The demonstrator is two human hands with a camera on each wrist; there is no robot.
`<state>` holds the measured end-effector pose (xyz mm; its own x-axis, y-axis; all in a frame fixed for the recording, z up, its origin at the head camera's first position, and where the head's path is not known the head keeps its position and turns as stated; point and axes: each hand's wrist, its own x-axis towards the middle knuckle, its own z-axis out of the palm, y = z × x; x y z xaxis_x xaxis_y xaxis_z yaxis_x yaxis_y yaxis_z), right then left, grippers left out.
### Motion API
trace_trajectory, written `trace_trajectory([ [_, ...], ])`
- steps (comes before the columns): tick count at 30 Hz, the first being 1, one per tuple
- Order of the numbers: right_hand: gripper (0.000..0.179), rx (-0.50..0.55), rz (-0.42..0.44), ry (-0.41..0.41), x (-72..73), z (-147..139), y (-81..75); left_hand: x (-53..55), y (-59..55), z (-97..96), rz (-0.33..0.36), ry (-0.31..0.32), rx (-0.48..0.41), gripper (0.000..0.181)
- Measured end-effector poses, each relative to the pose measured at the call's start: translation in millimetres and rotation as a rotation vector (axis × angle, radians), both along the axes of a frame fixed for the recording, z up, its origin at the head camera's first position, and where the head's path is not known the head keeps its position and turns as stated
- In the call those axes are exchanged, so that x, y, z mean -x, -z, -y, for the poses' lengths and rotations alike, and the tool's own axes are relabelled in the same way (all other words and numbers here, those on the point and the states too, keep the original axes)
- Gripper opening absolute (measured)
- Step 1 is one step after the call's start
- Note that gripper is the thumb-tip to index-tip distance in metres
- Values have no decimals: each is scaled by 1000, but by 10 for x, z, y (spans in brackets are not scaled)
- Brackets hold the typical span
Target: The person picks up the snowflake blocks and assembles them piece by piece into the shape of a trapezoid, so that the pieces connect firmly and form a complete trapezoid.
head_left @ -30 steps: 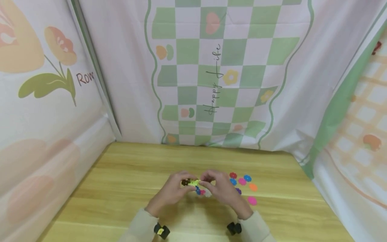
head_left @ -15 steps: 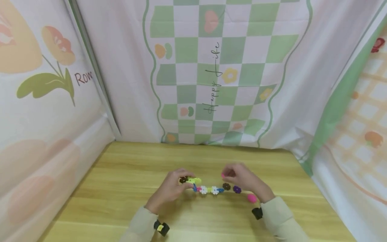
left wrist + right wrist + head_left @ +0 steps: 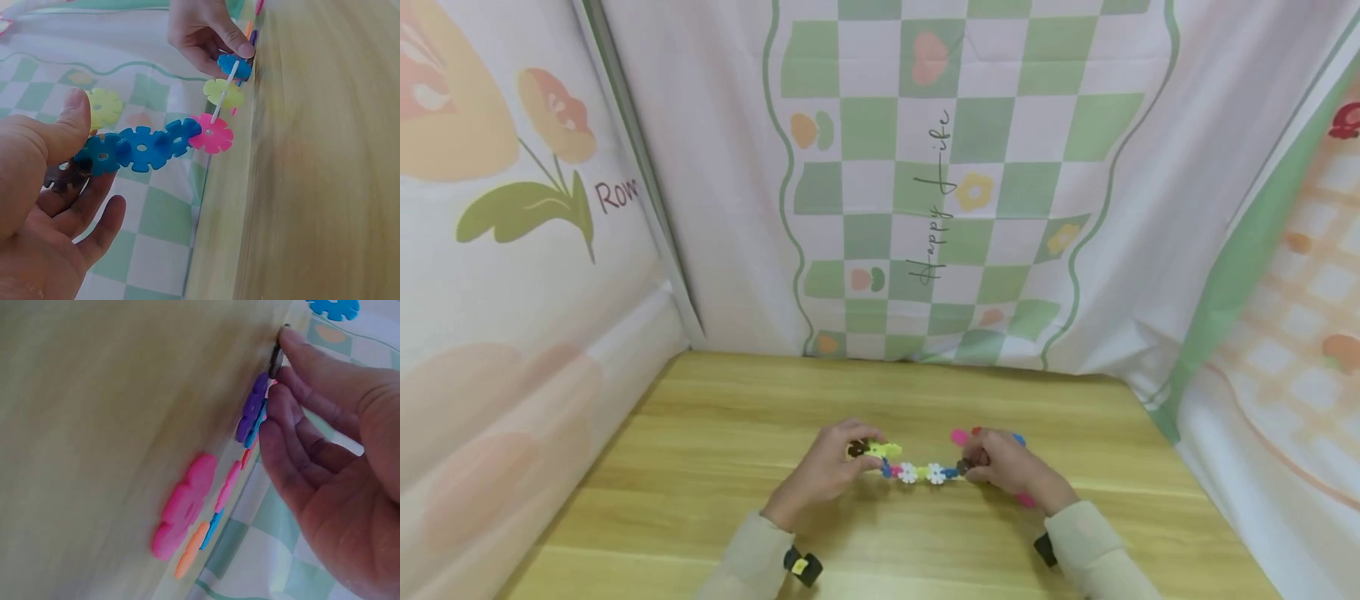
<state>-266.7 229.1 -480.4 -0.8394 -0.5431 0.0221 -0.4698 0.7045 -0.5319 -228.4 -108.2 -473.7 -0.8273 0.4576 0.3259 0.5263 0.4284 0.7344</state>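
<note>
Flower-disc chain [image 3: 907,473] runs between my hands around the middle of the tabletop [image 3: 737,417], well short of the far edge. Head view: left hand [image 3: 831,454] pinches its left part, right hand [image 3: 1011,458] pinches a brown disc [image 3: 964,467] at or just beside the other end. Can't tell if that disc is slotted in. Loose discs sit around my right hand, toward the right edge; pink disc [image 3: 959,437] shows on the far-edge side. Risk: a pull outward from either hand could pop a slot joint.

Left wrist view: thumb and fingers narrow on the chain by the dark disc [image 3: 65,178], lower fingers loose. That end looks lifted, the other dips toward the tabletop. Past the pink link [image 3: 212,133] the white links stand edge-on, so I'd expect twist or sag to load that stretch first.

Right wrist view: brown disc edge-on between thumb and fingertips, small contact, so it could roll out under push. Purple disc [image 3: 253,407] is just beside it; my curled lower fingers could knock it or the blue disc behind it.
</note>
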Motion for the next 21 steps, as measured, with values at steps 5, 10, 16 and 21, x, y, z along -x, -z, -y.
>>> trace_trajectory([
  [5, 12, 78, 44, 107, 34, 29, -4, 7, 5, 12, 4, 0, 9, 34],
  [10, 8, 146, 48, 147, 54, 76, -78, 7, -4, 8, -4, 3, 12, 34],
  [16, 15, 244, 92, 176, -23, 217, -192, 1, -7, 0, -6, 2, 4, 33],
  [21, 24, 379, 227, 194, -130, 368, -248, 10, 5, 3, -6, -3, 9, 35],
])
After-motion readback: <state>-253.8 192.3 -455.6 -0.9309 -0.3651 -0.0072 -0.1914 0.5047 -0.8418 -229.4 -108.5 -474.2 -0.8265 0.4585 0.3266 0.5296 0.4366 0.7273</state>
